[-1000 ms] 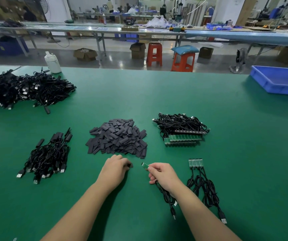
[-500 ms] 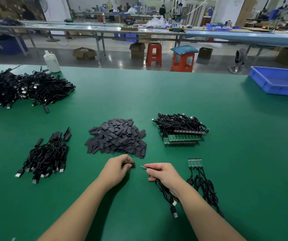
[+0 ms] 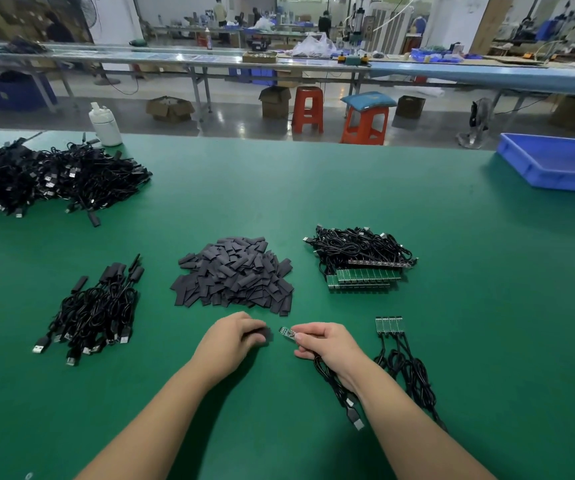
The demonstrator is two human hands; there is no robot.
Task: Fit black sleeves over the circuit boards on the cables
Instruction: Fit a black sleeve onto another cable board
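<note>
Item: left hand (image 3: 232, 337) pinching one black sleeve (image 3: 266, 334), right hand (image 3: 327, 342) pinching board (image 3: 288, 333) on its cable (image 3: 334, 386), near centre, tips just apart; risk: flattened sleeve mouth catching a board corner, buckling if pushed askew.

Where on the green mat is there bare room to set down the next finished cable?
Bare mat lies between the sleeve pile and the big cable heap, and right of the board stack toward the blue bin. It is crowded around both hands, left and right, near the four loose cables.
</note>
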